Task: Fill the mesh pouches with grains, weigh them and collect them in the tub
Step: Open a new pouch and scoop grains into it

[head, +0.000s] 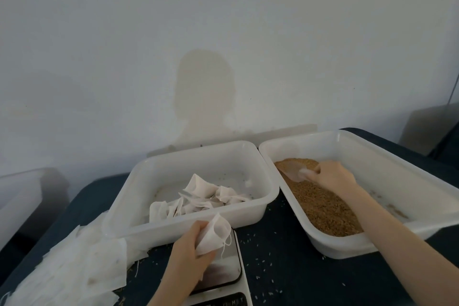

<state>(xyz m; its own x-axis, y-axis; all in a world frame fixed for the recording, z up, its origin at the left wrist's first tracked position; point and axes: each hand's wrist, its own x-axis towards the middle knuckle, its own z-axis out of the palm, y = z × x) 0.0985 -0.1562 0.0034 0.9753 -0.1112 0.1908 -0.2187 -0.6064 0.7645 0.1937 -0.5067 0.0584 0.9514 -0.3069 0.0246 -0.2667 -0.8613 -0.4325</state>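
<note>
Left hand (191,243) — fingers curled, pinching an empty mesh pouch (214,234) held open just above the scale (224,271). Right hand (331,176) grips a translucent scoop (294,171) dug into brown grains (320,206) in the right tub (372,156). Left tub (173,166) holds filled pouches (203,196) — flat spare pouches (82,263) lie beside it on the dark table (285,256).

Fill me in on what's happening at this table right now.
A person is filling mesh pouches with grain. The left hand grips an open, empty-looking mesh pouch above the digital scale. The right hand holds a translucent scoop in the brown grains of the right tub. The left tub already holds several pouches, and a stack of flat empty pouches lies at the table's left.
</note>
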